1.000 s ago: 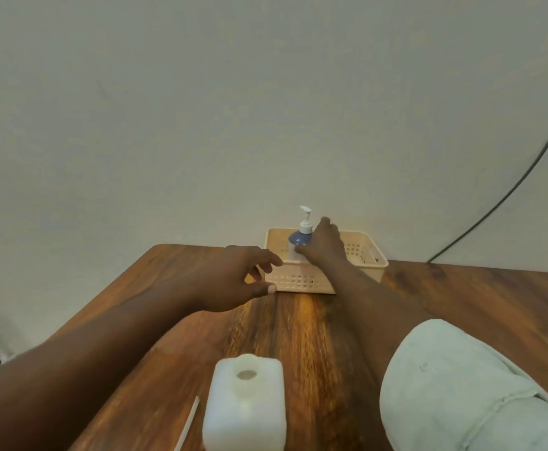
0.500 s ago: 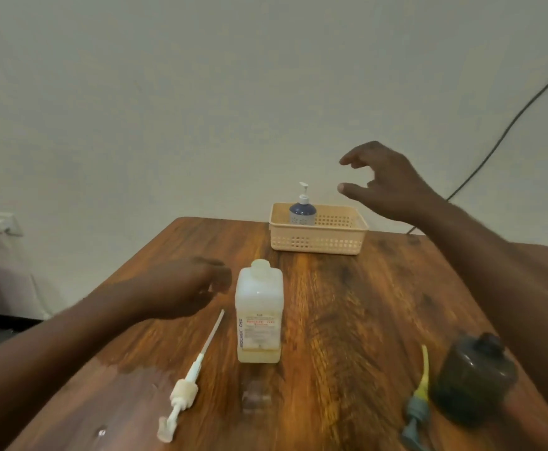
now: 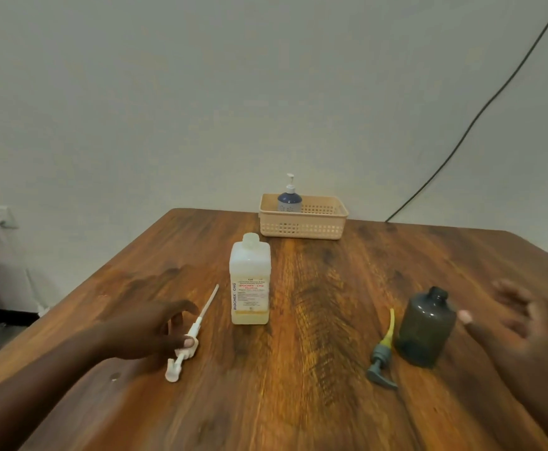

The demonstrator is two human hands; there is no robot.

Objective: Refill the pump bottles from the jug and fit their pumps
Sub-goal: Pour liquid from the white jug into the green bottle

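A white jug (image 3: 250,281) with a red-lettered label stands uncapped mid-table. Left of it a white pump (image 3: 191,336) with a long tube lies flat; my left hand (image 3: 155,330) reaches it, thumb touching its collar, fingers loosely curved over it. At the right a dark grey bottle (image 3: 427,328) stands open, with a grey pump (image 3: 382,356) and its yellowish tube lying beside it. My right hand (image 3: 513,323), blurred, hovers just right of the dark bottle with fingers spread. A blue pump bottle (image 3: 289,198) with its pump fitted stands in the beige basket (image 3: 303,226).
The wooden table (image 3: 315,369) runs to the wall, its left edge slanting toward me. A black cable (image 3: 481,109) runs down the wall at the right. White fabric or furniture sits off the table at the far left.
My right hand left the blue bottle in the basket and dropped beside the dark bottle. My left hand drew back and lowered onto the white pump. The view pulled back.
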